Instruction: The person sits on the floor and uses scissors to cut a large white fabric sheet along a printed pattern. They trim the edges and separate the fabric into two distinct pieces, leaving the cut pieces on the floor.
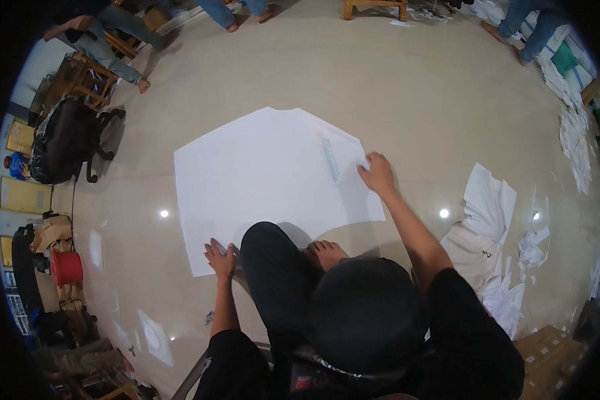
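Note:
A large white garment-shaped sheet (260, 170) lies spread on the floor in front of me; I cannot tell whether it is paper or cloth. It has a shallow notch in its far edge, slanted upper sides and a pale blue strip (331, 160) right of its middle. My left hand (221, 260) rests at its near left corner with the fingers apart. At the sheet's right edge, my right hand (378, 175) has curled fingers around the border, the thumb over the white surface. My bent knee (267, 243) and bare foot (327, 253) are by the near edge.
Crumpled white pieces (480, 240) lie to the right, with scraps beside them. A black office chair (67, 140) and a red bucket (67, 268) stand at left. Cardboard (550, 353) lies at the lower right. Other people's legs (233, 10) show along the far side, near a wooden stool (375, 8).

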A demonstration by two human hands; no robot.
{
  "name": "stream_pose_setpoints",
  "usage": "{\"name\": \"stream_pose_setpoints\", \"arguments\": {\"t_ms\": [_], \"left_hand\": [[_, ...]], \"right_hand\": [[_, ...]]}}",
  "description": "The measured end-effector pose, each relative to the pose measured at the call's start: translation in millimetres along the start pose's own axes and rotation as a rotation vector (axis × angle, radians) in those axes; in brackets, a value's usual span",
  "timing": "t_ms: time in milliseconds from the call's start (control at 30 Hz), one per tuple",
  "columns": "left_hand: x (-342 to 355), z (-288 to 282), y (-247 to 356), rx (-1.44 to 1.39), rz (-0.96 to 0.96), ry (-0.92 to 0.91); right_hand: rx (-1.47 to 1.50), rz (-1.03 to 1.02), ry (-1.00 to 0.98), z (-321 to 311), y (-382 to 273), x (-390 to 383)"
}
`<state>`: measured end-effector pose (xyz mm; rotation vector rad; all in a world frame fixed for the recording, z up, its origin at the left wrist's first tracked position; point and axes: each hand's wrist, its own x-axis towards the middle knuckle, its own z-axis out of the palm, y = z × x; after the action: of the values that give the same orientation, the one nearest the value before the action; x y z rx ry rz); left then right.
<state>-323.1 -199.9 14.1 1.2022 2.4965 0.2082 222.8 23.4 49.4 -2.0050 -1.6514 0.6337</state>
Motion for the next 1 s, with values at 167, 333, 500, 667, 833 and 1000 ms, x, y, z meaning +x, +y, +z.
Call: {"name": "stream_pose_setpoints", "arguments": {"t_ms": [167, 333, 500, 667, 833, 1000], "left_hand": [[-27, 23, 25, 0.027, 0.024, 0.203], [-36, 20, 40, 0.044, -0.018, 0.255], [-37, 18, 44, 0.043, 0.007, 0.296], [-36, 17, 48, 0.044, 0.012, 0.302], [-36, 14, 50, 0.042, 0.015, 0.297], [-35, 17, 46, 0.026, 0.023, 0.309]], "right_hand": [[-0.121, -0.069, -0.098, 22, -51, 97], [-0.099, -0.185, -0.260, 43, -86, 140], [0.028, -0.188, -0.363, 57, -89, 136], [0.614, 0.097, -0.800, 53, -90, 134], [0.753, 0.112, -1.044, 62, -105, 144], [0.380, -0.261, -0.759, 84, -111, 131]]}}
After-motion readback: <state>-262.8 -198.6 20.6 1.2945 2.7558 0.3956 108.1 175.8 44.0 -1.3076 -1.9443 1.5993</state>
